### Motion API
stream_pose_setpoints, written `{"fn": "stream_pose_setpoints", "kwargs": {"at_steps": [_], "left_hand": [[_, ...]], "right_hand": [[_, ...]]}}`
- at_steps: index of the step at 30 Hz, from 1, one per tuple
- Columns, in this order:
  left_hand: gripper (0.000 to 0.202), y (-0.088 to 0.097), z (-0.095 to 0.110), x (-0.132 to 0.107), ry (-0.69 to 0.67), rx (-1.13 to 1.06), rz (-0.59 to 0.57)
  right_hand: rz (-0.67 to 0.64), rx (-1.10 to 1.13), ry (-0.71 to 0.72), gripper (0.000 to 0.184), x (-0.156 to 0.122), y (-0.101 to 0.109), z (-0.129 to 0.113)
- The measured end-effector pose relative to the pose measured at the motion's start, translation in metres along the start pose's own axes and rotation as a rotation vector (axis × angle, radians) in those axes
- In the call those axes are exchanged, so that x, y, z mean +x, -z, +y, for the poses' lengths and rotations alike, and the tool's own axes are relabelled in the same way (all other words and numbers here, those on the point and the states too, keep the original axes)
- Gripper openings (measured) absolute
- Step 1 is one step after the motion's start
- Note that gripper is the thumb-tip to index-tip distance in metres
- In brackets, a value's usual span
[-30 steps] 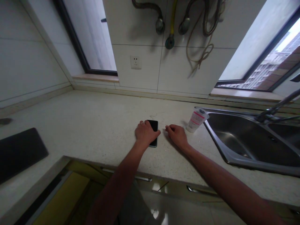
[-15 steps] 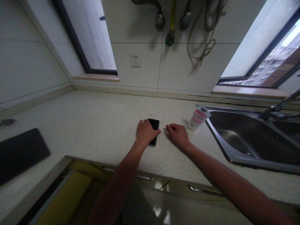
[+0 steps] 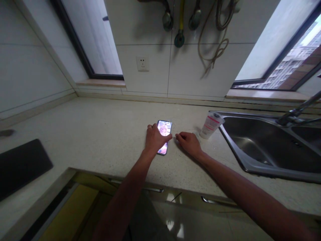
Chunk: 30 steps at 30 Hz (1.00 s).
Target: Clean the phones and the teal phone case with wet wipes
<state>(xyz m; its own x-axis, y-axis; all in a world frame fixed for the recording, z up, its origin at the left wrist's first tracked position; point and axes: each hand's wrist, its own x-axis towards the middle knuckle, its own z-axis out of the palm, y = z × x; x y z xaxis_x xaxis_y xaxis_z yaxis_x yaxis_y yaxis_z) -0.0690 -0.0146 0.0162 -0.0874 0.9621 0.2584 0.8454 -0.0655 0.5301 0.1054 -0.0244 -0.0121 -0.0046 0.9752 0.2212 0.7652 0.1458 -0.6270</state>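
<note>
A smartphone (image 3: 165, 128) with its screen lit in pink and white lies on the pale speckled counter. Across it, my left hand (image 3: 154, 138) grips both long edges, fingers on the left side and thumb on the right. Part of the screen is hidden under that hand. Just right of the phone, my right hand (image 3: 190, 142) rests on the counter with its fingers curled in and nothing visible in them; it does not touch the phone. Beyond my right hand stands a clear plastic cup (image 3: 211, 126) with pink and red print, close to the sink's edge.
To the right is a steel double sink (image 3: 255, 142) with a faucet (image 3: 291, 117). A dark flat board (image 3: 25, 165) lies on the counter at the left. Behind are a wall socket (image 3: 142, 64), pipe fittings and a hanging cord (image 3: 215, 55). Drawer handles line the front below.
The phone's screen, dark before, is now lit. My left hand stays on the phone and my right hand has barely moved. The whole view has shifted slightly.
</note>
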Motion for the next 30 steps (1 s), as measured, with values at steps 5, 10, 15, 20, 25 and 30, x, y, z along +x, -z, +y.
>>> {"fn": "stream_pose_setpoints", "kwargs": {"at_steps": [5, 10, 15, 20, 25, 30], "left_hand": [[0.072, 0.002, 0.002, -0.001, 0.070, -0.101, 0.027], [0.077, -0.002, 0.001, 0.003, 0.206, -0.476, -0.008], [0.087, -0.006, 0.002, 0.004, 0.295, -0.813, 0.023], [0.073, -0.008, 0.002, 0.004, 0.304, -0.936, 0.118], [0.045, -0.014, -0.003, 0.008, 0.230, -0.954, 0.176], [0.030, -0.011, -0.002, 0.005, 0.063, -0.879, 0.197]], "right_hand": [[-0.026, 0.013, 0.005, 0.042, 0.000, 0.000, 0.001], [-0.039, 0.205, 0.068, 0.045, 0.001, 0.000, 0.002], [-0.368, 0.804, 0.050, 0.044, -0.004, 0.002, -0.008], [-0.635, 1.067, -0.021, 0.046, -0.010, -0.002, -0.012], [-0.648, 1.137, -0.103, 0.044, -0.010, -0.006, -0.009], [-0.599, 1.078, -0.162, 0.040, -0.010, -0.009, -0.011]]}}
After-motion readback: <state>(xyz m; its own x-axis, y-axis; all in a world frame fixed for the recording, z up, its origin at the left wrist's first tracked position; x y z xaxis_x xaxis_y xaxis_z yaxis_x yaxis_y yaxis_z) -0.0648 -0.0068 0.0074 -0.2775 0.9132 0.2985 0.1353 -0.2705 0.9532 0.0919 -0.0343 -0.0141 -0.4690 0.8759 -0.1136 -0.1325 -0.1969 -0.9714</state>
